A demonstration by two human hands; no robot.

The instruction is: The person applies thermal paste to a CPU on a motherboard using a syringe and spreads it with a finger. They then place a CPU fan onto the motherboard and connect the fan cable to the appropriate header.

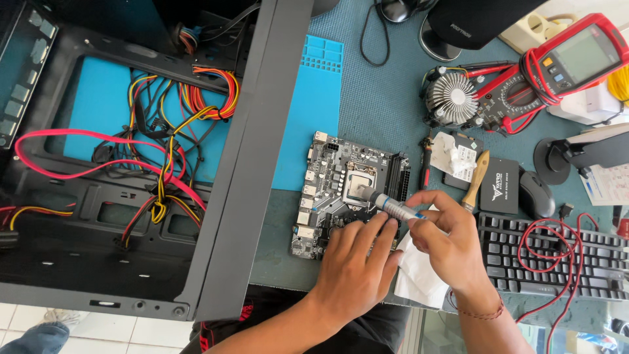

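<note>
Okay, biggest first: an open black computer case fills the left side, lying flat with red, yellow and orange cables bundled inside. Right of it, a blue mat covers the desk, and a small black circuit board sits on the mat's near edge. A black keyboard lies at near right with a red wire looped over it. Far right, a red meter sits beside a round finned cooler.

Left hand comes in from the near edge, palm down, fingers spread flat and resting on the board's near right corner, gripping nothing. Right hand is just right of it, wrist bent inward, fingers curled tight around a grey syringe. The syringe tilts far-left, tip over the silver chip in the board's centre; cannot tell if the tip touches. A white tissue lies under the right hand.
</note>
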